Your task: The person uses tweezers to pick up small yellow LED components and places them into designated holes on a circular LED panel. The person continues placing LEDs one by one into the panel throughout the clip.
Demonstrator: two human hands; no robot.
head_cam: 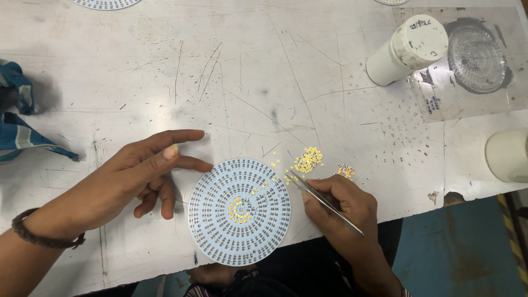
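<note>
A round pale-blue circuit board (240, 212) lies on the scratched white table (264, 82) near its front edge. Small yellow chips sit in a ring near the board's centre and along a line toward its upper right. My left hand (137, 179) rests on the table with fingers spread, a fingertip touching the board's upper left rim. My right hand (341, 212) grips metal tweezers (322, 199), whose tips reach the board's right edge. A heap of loose yellow chips (308, 159) lies just beyond the tips.
A white cylindrical container (407, 49) lies on its side at the back right, next to a clear glass dish (476, 58). Another white container (509, 155) sits at the right edge. Blue cloth (16, 121) lies at the left. A smaller chip pile (345, 171) is nearby.
</note>
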